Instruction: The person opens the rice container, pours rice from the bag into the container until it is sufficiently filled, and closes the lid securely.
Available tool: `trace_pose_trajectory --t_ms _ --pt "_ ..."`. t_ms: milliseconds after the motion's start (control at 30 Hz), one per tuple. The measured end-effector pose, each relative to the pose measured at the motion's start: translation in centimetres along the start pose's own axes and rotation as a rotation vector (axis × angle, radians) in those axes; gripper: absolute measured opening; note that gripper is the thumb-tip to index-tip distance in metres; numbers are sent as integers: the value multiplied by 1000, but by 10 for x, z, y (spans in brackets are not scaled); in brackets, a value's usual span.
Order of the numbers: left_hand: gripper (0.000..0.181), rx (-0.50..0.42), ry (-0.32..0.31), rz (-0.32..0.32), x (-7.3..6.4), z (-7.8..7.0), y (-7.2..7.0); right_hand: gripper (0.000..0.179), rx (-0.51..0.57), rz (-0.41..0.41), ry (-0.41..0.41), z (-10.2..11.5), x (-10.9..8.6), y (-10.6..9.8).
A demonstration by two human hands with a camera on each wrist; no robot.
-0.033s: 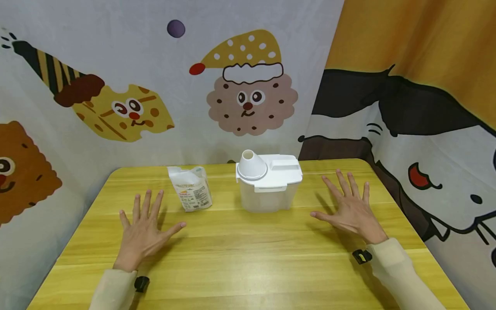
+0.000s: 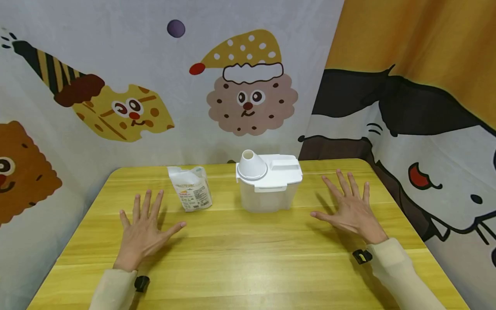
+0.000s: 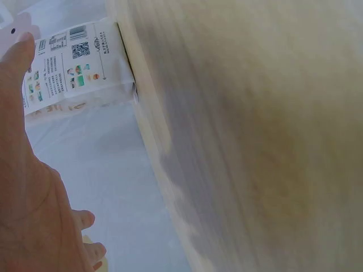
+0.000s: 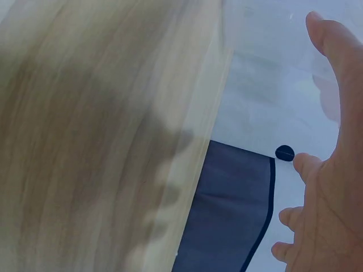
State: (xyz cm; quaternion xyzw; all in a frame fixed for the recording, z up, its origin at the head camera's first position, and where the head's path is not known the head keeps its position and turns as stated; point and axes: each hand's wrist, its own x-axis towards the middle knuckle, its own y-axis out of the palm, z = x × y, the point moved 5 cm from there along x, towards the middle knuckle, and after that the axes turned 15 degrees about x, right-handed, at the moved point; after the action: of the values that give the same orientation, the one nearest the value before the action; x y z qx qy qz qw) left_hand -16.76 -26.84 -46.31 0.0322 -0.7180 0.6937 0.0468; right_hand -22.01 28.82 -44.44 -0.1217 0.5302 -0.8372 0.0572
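Observation:
My left hand hovers over the left side of the table with fingers spread, holding nothing. Just beyond it, to its right, stands a white plastic packet with printed labels; the left wrist view shows the packet past the thumb. At the table's far middle is a translucent storage container with a white lid. A white cone-shaped cup with a small opening rises from the lid's left part. Fingers spread and holding nothing, my right hand is to the right of the container, apart from it.
The wooden table has rounded far corners. Behind it hangs a pale curtain with cartoon prints, and a cat-print cloth hangs along the right side. A black strap piece shows at the left wrist, another at the right.

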Motion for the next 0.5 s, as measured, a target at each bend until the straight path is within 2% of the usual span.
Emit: trace_pose_trajectory --t_ms 267,500 --pt "115 -32 5 4 -1 -1 -1 113 -2 -16 -9 3 -2 -3" --pt "114 -124 18 18 -3 -4 -4 111 14 -39 -31 7 -2 -9"
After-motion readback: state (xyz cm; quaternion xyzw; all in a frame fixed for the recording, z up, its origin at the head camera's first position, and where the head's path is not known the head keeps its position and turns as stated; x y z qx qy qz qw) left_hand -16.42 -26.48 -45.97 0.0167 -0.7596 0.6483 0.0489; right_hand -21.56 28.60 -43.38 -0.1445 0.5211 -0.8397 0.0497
